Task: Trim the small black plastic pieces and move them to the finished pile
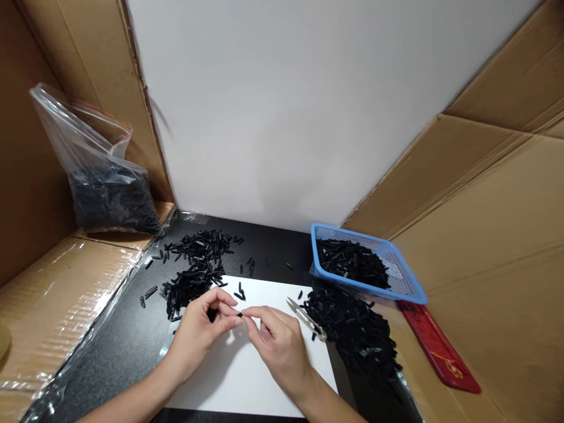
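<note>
While our left hand and right hand pinch one small, light, stiff black plastic piece by its ends above the white sheet, we judge it easily dropped.

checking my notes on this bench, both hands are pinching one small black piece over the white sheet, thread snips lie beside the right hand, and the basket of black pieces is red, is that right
Not quite: the basket is blue, not red, as the head view shows. The rest holds: the left hand and right hand pinch one small black piece over the white sheet, and the thread snips lie beside the right hand.
</note>
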Tool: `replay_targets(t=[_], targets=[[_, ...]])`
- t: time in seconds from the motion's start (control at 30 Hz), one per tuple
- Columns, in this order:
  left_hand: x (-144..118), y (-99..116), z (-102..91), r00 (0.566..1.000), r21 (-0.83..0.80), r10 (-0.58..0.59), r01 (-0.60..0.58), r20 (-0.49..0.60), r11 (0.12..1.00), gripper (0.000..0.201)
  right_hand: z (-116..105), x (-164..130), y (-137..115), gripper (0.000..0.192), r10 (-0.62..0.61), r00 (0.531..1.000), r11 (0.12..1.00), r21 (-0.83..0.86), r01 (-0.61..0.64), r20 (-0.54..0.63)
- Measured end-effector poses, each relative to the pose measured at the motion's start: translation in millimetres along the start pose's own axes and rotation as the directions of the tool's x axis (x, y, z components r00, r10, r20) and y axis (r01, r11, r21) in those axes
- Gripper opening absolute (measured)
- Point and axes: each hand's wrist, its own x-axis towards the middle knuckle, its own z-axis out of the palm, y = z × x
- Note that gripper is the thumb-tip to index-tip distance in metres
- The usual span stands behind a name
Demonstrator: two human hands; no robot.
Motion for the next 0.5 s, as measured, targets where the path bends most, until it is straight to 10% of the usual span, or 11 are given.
replay_targets(t=[0.5], targets=[[-5.1, -0.3, 2.3, 0.996, 0.128, 0.087, -0.089, 0.017, 0.988, 0.01, -2.1, 1.0, 1.2, 0.021, -0.2, 0.97, 0.931, -0.281, 0.232, 0.138]])
